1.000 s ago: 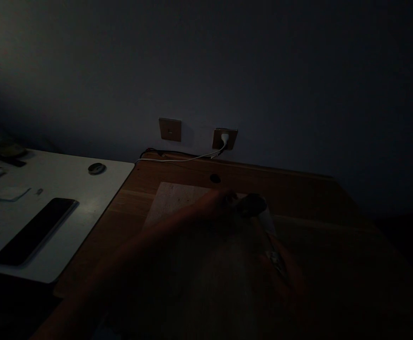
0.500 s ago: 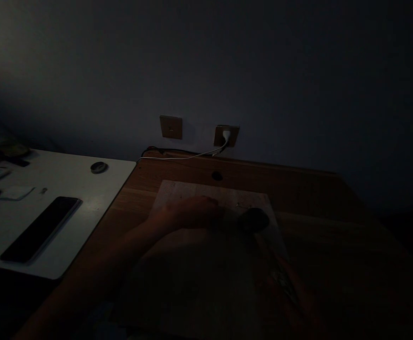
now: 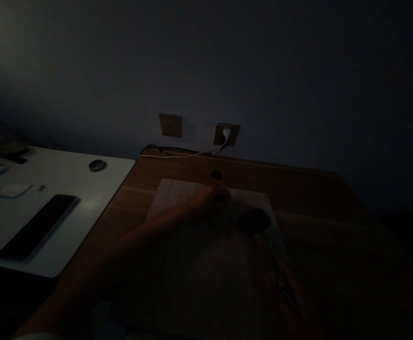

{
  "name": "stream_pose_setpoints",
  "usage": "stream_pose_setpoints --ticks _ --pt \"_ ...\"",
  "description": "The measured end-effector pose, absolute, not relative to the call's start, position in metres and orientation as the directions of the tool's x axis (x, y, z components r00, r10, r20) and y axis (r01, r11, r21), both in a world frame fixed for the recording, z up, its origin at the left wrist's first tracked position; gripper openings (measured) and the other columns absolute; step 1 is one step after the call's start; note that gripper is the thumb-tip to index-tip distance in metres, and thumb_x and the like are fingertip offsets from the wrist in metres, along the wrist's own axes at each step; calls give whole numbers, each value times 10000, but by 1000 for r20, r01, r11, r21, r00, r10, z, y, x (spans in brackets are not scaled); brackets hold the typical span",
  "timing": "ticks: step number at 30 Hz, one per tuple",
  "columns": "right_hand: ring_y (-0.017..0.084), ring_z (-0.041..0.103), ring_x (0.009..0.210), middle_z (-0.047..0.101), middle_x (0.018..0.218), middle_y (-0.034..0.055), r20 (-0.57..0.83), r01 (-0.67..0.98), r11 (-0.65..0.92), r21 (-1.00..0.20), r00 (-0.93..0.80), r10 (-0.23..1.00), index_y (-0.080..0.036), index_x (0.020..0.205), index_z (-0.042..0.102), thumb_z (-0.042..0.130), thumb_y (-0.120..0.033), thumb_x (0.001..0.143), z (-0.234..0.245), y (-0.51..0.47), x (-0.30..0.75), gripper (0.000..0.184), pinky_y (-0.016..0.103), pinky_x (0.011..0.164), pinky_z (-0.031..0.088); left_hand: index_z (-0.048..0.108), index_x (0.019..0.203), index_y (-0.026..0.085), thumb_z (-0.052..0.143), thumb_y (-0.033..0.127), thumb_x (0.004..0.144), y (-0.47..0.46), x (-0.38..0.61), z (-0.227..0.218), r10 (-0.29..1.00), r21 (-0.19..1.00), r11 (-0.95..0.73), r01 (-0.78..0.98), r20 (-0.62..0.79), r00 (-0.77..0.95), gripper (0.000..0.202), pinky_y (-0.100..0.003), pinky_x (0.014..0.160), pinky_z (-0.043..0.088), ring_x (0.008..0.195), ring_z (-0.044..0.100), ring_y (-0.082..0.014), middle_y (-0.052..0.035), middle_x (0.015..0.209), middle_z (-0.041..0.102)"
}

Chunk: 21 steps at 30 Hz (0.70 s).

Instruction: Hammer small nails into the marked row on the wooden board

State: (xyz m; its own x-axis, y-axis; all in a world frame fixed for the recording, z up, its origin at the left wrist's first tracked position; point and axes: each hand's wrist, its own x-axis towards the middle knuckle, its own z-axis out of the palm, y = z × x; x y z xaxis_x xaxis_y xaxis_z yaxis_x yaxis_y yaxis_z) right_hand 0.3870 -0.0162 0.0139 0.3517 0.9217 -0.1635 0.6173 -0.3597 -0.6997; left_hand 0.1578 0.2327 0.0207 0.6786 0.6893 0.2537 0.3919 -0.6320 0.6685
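The room is very dark. A pale board (image 3: pixel 178 193) lies on a brown wooden table (image 3: pixel 308 198). My left hand (image 3: pixel 211 200) reaches across the board with its knuckles up, the fingertips resting beside a dark round object (image 3: pixel 254 221). Its fingers are too dim to read. My right hand (image 3: pixel 287 293) sits low at the board's right side, closed round a long thin handle (image 3: pixel 268 250) that runs up to the dark round object. I cannot make out what the object is.
A white table (image 3: pixel 68 179) adjoins on the left, carrying a black phone (image 3: pixel 38 226), a small round item (image 3: pixel 97 165) and cables. On the wall behind are a switch plate (image 3: pixel 170 125) and a socket (image 3: pixel 226 134), its white plug's cord trailing left.
My left hand has moved up and to the right along the board, back towards the dark round object. The right hand and the handle have barely shifted.
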Motion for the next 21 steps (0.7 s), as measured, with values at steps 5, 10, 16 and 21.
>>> stream_pose_setpoints --ticks 5,10,16,21 --pt "359 487 1422 567 1512 100 -204 553 -420 -720 410 889 -261 1435 566 494 -681 885 20 -12 374 696 578 1196 348 722 1033 170 612 109 885 228 162 14 690 669 -639 380 280 667 194 -278 856 522 936 700 -175 -59 1032 745" --pt "331 545 1377 604 1482 76 -201 609 -381 -696 344 917 -278 1420 592 514 -628 902 27 -11 379 630 506 1167 414 714 1028 173 588 96 885 225 160 13 724 697 -605 385 281 630 206 -274 850 529 911 701 -165 -49 1017 746" --pt "337 562 1356 688 1369 34 -87 636 -335 -695 389 917 -339 1386 622 556 -590 891 28 -13 376 560 487 1161 427 721 997 168 599 58 847 223 161 15 754 724 -566 394 262 602 223 -267 829 531 890 708 -164 -42 981 761" --pt "328 531 1385 614 1466 81 -103 613 -338 -714 386 917 -276 1408 584 489 -615 922 30 -14 367 601 501 1182 393 726 1008 162 616 68 847 222 160 15 751 722 -572 389 271 602 216 -268 827 530 882 707 -163 -48 988 762"
